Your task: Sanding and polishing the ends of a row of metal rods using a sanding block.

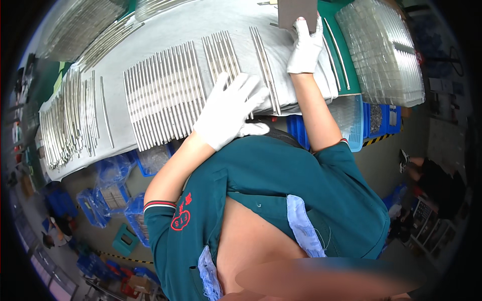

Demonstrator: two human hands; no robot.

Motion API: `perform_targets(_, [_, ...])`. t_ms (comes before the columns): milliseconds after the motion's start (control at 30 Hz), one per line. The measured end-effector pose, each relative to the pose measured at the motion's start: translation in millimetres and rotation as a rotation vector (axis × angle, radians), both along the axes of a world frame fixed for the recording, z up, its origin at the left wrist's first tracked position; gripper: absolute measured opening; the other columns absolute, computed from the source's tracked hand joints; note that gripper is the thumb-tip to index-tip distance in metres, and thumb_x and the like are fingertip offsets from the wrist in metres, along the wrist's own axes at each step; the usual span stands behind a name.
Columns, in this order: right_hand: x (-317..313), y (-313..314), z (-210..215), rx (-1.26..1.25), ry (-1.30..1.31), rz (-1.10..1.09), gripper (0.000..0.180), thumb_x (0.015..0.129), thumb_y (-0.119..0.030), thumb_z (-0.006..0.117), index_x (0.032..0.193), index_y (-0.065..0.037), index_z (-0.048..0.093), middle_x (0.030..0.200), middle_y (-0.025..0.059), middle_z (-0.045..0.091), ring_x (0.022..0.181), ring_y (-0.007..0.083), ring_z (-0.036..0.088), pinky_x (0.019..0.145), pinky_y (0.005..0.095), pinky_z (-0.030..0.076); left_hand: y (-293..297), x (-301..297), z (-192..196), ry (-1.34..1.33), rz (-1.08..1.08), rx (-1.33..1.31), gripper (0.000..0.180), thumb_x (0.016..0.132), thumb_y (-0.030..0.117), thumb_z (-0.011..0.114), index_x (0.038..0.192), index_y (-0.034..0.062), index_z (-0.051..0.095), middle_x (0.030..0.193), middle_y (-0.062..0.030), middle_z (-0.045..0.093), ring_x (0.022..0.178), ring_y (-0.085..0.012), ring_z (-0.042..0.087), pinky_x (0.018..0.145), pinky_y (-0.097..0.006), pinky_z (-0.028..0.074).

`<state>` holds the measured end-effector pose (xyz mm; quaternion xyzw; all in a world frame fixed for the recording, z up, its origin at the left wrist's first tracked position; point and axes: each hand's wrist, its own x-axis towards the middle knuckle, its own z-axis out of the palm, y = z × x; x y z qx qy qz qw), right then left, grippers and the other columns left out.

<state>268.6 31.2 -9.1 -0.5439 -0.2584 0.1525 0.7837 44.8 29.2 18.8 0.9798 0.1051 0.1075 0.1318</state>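
Note:
White gloves cover both hands. My left hand [232, 111] has its fingers spread over the near ends of a small group of thin metal rods [219, 50]; whether it touches them I cannot tell. Just left of it, a wide row of similar rods [163, 93] lies side by side on the pale cloth [113, 67]. A few more rods [264, 70] lie between my two hands. At the far edge my right hand [306, 47] grips a dark grey-brown rectangular plate [297, 14], thumb on its face; its top is cut off by the frame.
More rods [70, 118] lie bunched at the table's left end. Two rods [337, 55] rest on the green mat at right, beside stacked clear plastic trays [384, 55]. Blue bins [374, 120] stand under the table edge. A green stool [126, 240] is on the floor.

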Motion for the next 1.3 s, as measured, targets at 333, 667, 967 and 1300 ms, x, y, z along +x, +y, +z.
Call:
perform_targets(333, [8.8,3.3,-12.4,0.066,0.0,0.018,0.049,0.092,-0.013,0.062,0.137,-0.007,0.044,0.125,0.0069,0.055,0.111,0.0184,0.055,0.094,0.0356,0.048,-4.7,19.0,-17.6,-0.018,-0.082,0.002,0.081,0.075,0.066,0.059,0.134,0.0112,0.052,0.14,-0.0158,0.048,0.128,-0.0323,0.044,0.109,-0.053,0.029])
perform_targets(667, [5.0,3.7,-8.4,0.047,0.031,0.04,0.048,0.093,-0.014,0.061,0.138,-0.008,0.044,0.124,0.0072,0.055,0.11,0.0183,0.055,0.096,0.0364,0.046,-12.2,-29.5,-16.2,-0.026,0.195,-0.017,0.072,0.077,0.049,0.065,0.131,0.0039,0.052,0.131,-0.0174,0.05,0.125,-0.0328,0.044,0.108,-0.054,0.028])
perform_targets(967, [9.6,3.1,-15.7,-0.012,-0.041,0.055,0.051,0.094,-0.016,0.061,0.14,-0.007,0.042,0.127,0.0086,0.054,0.113,0.0202,0.055,0.098,0.0382,0.046,-18.7,-19.5,-14.7,0.051,0.244,0.05,0.065,0.073,0.027,0.073,0.131,0.0061,0.05,0.125,-0.0119,0.05,0.121,-0.0277,0.046,0.104,-0.047,0.031])
perform_targets(1300, [10.7,3.5,-16.4,-0.076,-0.091,0.071,0.053,0.094,-0.017,0.062,0.141,-0.007,0.041,0.127,0.0075,0.054,0.114,0.0197,0.055,0.099,0.0373,0.045,-18.8,-16.8,-22.0,-0.037,0.256,0.063,0.056,0.077,0.017,0.065,0.13,0.0059,0.051,0.124,-0.0107,0.052,0.117,-0.0265,0.048,0.103,-0.047,0.032])
